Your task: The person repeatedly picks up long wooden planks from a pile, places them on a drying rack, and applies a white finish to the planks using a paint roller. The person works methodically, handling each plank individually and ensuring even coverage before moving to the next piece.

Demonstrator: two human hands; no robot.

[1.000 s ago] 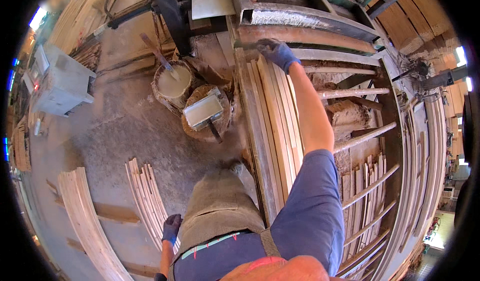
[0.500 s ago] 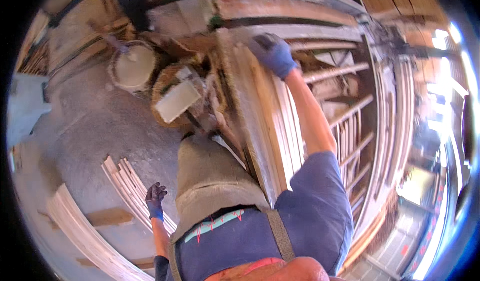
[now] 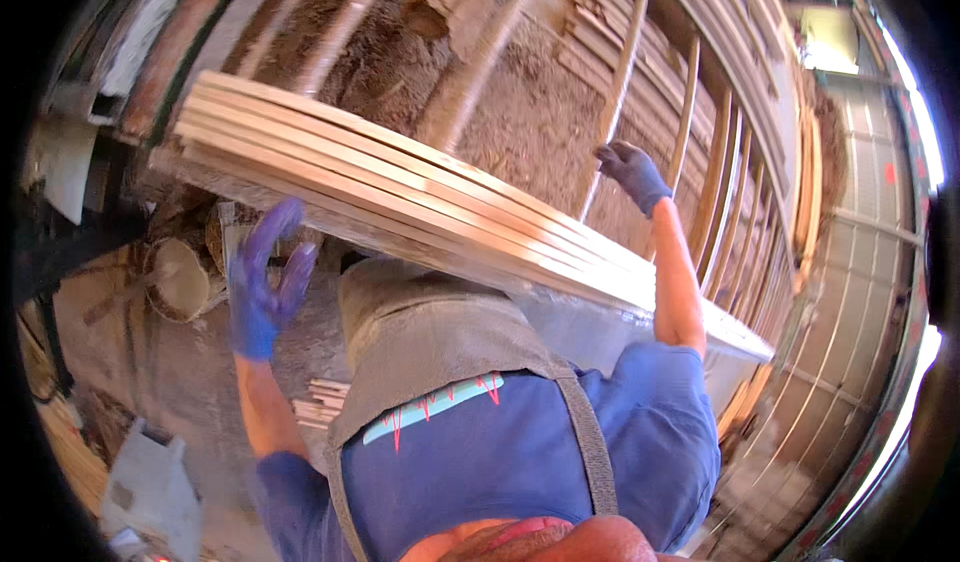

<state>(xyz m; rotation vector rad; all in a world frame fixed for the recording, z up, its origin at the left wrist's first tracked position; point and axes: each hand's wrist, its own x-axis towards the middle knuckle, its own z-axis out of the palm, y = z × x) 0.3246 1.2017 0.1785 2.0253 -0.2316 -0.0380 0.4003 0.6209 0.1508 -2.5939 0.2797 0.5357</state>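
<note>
A bundle of long, pale wooden strips (image 3: 420,187) lies side by side along the metal edge of a roller frame, slanting from upper left to lower right in front of me. My left hand (image 3: 266,282), in a blue-purple glove, is beside the near left end of the strips, fingers spread and holding nothing. Beyond the strips, my right hand (image 3: 636,174), gloved too, hovers above the roller bars (image 3: 612,102). Its fingers reach out loosely with nothing seen in them. Whether its fingertips touch a bar I cannot tell.
Under the bars lie sawdust and more wood strips (image 3: 610,57). A round tub (image 3: 180,280) stands on the floor at left, and a grey metal piece (image 3: 150,482) lies lower left. Short strips (image 3: 320,402) are on the floor by my left arm. A corrugated wall (image 3: 850,242) rises at right.
My body has turned right, so the strips now run across in front of me. My left hand has come up from low beside me; the right has left the strips' far end.
</note>
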